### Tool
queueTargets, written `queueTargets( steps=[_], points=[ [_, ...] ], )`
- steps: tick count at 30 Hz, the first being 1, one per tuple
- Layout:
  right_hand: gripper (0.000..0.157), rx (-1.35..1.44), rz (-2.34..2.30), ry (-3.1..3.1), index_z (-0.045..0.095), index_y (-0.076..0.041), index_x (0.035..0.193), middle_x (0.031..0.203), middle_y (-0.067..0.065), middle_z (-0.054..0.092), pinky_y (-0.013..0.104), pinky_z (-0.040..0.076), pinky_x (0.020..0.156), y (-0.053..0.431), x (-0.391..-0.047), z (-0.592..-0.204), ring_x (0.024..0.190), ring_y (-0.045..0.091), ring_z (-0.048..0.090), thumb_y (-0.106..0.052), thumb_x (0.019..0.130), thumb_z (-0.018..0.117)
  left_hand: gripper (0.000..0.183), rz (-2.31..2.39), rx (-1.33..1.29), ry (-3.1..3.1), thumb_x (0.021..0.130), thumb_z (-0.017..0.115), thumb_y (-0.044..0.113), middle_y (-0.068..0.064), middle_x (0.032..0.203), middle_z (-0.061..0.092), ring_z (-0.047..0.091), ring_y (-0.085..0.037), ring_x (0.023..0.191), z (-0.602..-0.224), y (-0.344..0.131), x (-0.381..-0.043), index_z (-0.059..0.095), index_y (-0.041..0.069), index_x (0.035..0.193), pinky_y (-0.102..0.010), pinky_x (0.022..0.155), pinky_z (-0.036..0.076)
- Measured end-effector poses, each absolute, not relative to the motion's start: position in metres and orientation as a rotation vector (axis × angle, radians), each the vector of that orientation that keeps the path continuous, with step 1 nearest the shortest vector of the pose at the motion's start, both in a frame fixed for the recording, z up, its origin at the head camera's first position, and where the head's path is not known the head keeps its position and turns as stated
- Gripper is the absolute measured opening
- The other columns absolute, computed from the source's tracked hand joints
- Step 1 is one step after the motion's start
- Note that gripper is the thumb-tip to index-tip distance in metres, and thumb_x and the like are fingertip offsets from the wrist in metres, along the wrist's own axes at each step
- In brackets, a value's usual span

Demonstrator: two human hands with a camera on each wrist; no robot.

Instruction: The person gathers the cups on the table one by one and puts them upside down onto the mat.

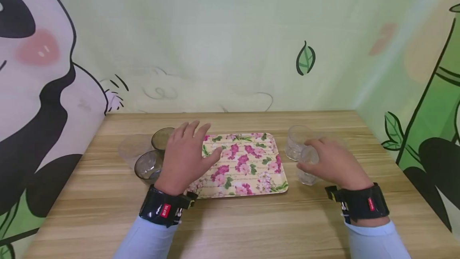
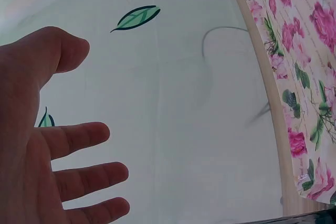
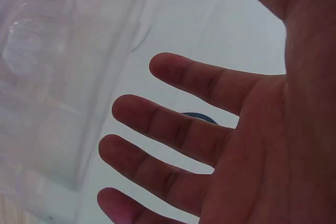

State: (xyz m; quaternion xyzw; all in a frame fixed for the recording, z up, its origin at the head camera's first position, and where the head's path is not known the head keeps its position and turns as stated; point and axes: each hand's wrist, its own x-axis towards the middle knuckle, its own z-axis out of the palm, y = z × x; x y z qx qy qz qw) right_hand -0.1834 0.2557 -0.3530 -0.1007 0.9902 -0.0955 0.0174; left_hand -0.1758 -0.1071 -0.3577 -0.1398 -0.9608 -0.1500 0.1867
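A flat tray with pink flowers (image 1: 248, 163) lies mid-table in the head view. My left hand (image 1: 185, 157) is above its left edge, fingers spread, holding nothing. Beside and partly behind that hand are two dark-tinted glasses, a nearer one (image 1: 146, 166) and a farther one (image 1: 161, 139). To the right of the tray, my right hand (image 1: 336, 162) is at a small clear glass (image 1: 307, 173), thumb and fingers parted around it. In the right wrist view its fingers (image 3: 173, 129) are extended, with clear glassware (image 3: 68, 77) past the fingertips; contact is unclear.
A wider clear glass (image 1: 296, 143) stands behind the small one, and a faint clear rim (image 1: 336, 136) shows past the right hand. Another clear glass (image 1: 133, 147) stands at far left. The wooden table (image 1: 258, 227) meets a printed backdrop (image 1: 230, 59) behind.
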Motion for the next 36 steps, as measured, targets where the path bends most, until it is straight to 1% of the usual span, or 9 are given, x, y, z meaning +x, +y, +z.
queueTargets(
  steps=[9,15,22,29,36],
  points=[
    [0.079,-0.335,-0.276,3.085,0.058,-0.004,0.137,0.136,0.036,0.059,0.073,0.05,0.096,0.26,-0.18,-0.359,0.121,0.055,0.054,-0.059,0.081,0.072,0.07,-0.406,-0.401,-2.692,0.089,0.064,0.052,-0.026,0.146,0.057,0.045,-0.048,0.137,-0.359,-0.108,-0.177,0.052,0.01,0.143,-0.07,0.112,0.041],
    [0.078,-0.319,-0.267,3.094,0.059,-0.005,0.136,0.135,0.035,0.059,0.074,0.049,0.096,0.263,-0.179,-0.361,0.119,0.054,0.055,-0.056,0.079,0.075,0.069,-0.399,-0.414,-2.679,0.089,0.064,0.052,-0.026,0.145,0.057,0.045,-0.048,0.137,-0.359,-0.108,-0.178,0.053,0.01,0.143,-0.069,0.112,0.042],
    [0.076,-0.332,-0.254,3.106,0.059,-0.004,0.135,0.133,0.036,0.061,0.074,0.048,0.097,0.264,-0.178,-0.362,0.118,0.054,0.055,-0.05,0.077,0.079,0.07,-0.412,-0.405,-2.694,0.089,0.065,0.052,-0.026,0.146,0.056,0.045,-0.048,0.137,-0.358,-0.108,-0.175,0.052,0.01,0.143,-0.069,0.113,0.041],
    [0.079,-0.333,-0.274,3.111,0.058,-0.005,0.137,0.134,0.036,0.058,0.073,0.05,0.093,0.264,-0.18,-0.366,0.117,0.053,0.054,-0.05,0.075,0.081,0.07,-0.415,-0.407,-2.693,0.089,0.064,0.053,-0.026,0.146,0.056,0.046,-0.048,0.137,-0.359,-0.108,-0.175,0.053,0.011,0.143,-0.069,0.113,0.042],
    [0.081,-0.346,-0.227,3.124,0.057,-0.005,0.137,0.131,0.036,0.06,0.072,0.049,0.096,0.266,-0.185,-0.368,0.117,0.052,0.054,-0.048,0.073,0.083,0.07,-0.416,-0.41,-2.677,0.088,0.066,0.052,-0.027,0.145,0.057,0.046,-0.048,0.136,-0.358,-0.109,-0.174,0.054,0.009,0.142,-0.069,0.113,0.042]
  ],
)
